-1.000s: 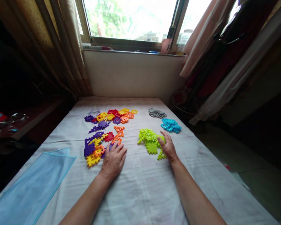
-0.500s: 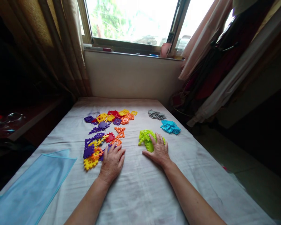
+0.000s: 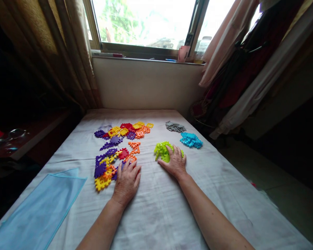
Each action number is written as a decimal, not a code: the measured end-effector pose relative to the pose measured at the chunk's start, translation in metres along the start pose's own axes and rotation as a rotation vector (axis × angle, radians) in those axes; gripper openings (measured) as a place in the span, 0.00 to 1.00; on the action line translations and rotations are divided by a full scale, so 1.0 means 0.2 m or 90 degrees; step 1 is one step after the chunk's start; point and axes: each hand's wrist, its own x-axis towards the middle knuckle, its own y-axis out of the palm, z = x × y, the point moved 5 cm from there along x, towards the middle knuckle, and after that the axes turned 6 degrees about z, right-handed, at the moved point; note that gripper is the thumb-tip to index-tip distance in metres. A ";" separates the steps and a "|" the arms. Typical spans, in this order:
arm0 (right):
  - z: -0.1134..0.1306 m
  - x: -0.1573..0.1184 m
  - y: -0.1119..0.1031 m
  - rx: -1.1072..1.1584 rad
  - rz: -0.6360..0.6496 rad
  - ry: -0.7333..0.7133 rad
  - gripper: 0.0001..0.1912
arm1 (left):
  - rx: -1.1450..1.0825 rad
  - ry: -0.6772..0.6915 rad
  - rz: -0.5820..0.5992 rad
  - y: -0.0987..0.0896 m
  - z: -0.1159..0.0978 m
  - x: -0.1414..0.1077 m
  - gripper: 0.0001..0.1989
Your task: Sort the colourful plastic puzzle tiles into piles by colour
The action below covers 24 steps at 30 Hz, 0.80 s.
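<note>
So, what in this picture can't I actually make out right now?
All in the head view:
- Green pieces: partly covered by the right hand; whether it grips any is hidden.
- Purple piece: partly hidden by the left hand, whose palm is out of sight.
- Light-blue cloth: cut off by the picture's left and bottom edges.
- Grey pieces: too small and heaped to count.

Head camera looks forward, down over a nearby white sheet [image 3: 161, 208], toward a seemingly overexposed window [image 3: 146, 24].
</note>
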 end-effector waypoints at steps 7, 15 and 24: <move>0.03 0.09 0.02 0.021 -0.002 0.021 0.43 | 0.010 0.006 0.023 0.00 -0.01 0.02 0.17; 0.08 0.22 0.02 0.045 -0.003 0.056 0.43 | 0.017 0.011 0.036 0.01 -0.02 0.02 0.16; 0.12 0.42 0.03 0.049 0.017 0.069 0.42 | 0.090 0.041 0.067 -0.11 0.08 0.36 0.15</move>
